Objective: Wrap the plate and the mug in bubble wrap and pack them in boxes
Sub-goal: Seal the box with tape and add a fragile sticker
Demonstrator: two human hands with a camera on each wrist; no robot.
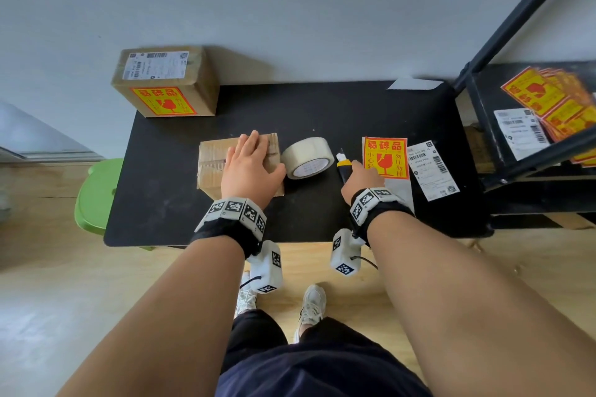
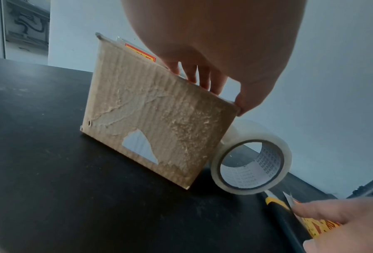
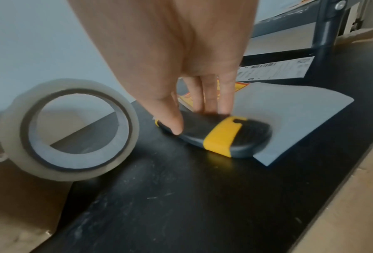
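Note:
A small worn cardboard box [image 1: 211, 167] stands on the black table [image 1: 167, 203]. My left hand [image 1: 250, 159] lies flat on its top, fingers straight and the thumb [image 2: 246, 104] at the near right corner of the box [image 2: 150, 116]. My right hand [image 1: 359, 176] pinches a black and yellow utility knife [image 3: 222, 137] that lies on the table, thumb on one side and fingers on the other. A roll of clear tape [image 1: 308, 158] stands on edge between the box and the knife. No plate, mug or bubble wrap shows.
A sealed box [image 1: 164, 80] with a fragile sticker sits at the table's back left. A fragile sticker [image 1: 385, 156], a white sheet [image 3: 300, 111] and a shipping label [image 1: 432, 171] lie right of the knife. A black shelf [image 1: 522, 145] holds more stickers. A green stool [image 1: 96, 193] stands left.

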